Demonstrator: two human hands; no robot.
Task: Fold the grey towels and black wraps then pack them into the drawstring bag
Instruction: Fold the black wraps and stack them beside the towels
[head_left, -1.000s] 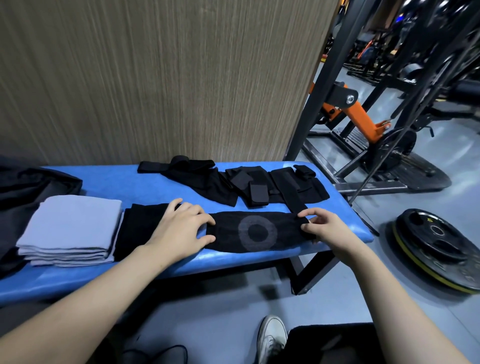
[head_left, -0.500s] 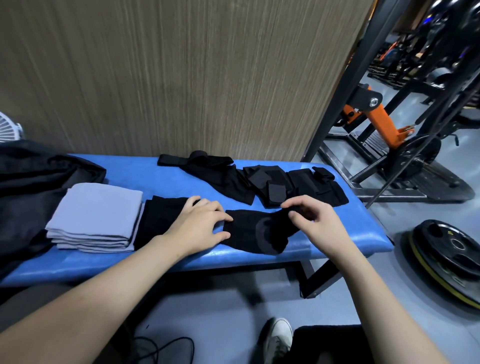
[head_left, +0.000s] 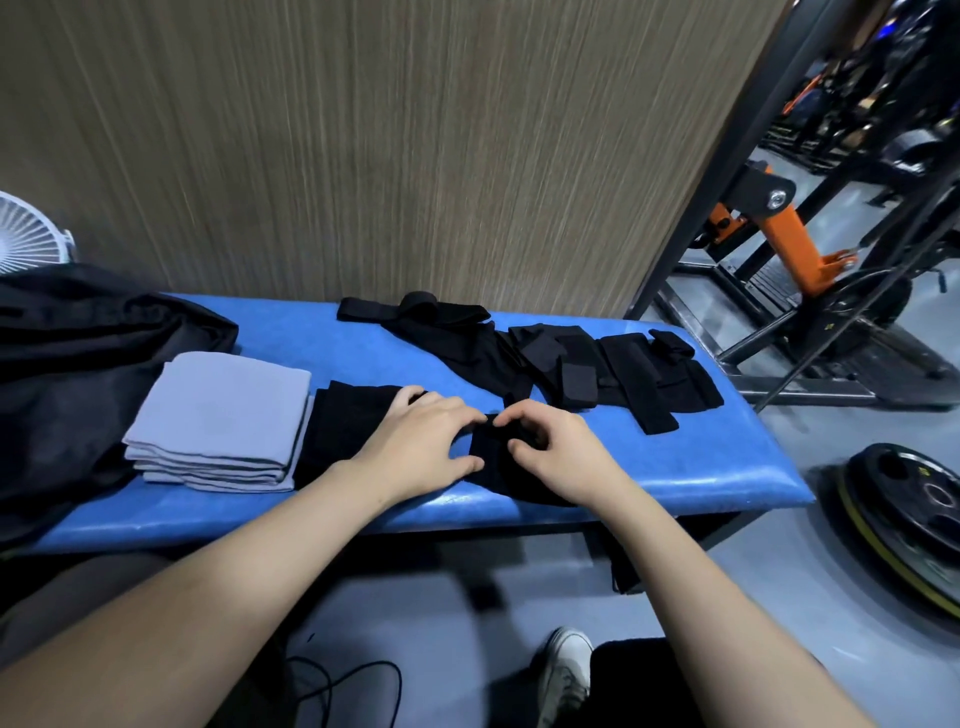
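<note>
A long black wrap (head_left: 349, 426) lies along the front of the blue bench (head_left: 701, 467), its right end folded back over its middle. My left hand (head_left: 421, 447) rests flat on the wrap with fingers spread. My right hand (head_left: 558, 449) pinches the folded-over end of the wrap right beside my left fingertips. A stack of folded grey towels (head_left: 223, 415) sits to the left. Several more black wraps and straps (head_left: 571, 369) lie loose at the back right of the bench. The black drawstring bag (head_left: 78, 374) lies crumpled at the far left.
A wood-grain wall panel (head_left: 389, 156) stands right behind the bench. A black and orange gym machine (head_left: 789, 234) and a weight plate (head_left: 904, 525) are on the floor to the right. A white fan (head_left: 26, 234) shows at the left edge. My shoe (head_left: 566, 670) is below.
My right hand has carried the wrap's right end leftwards, folding it over the middle until it meets my left hand. The grey ring mark is now hidden. My left hand stayed put.
</note>
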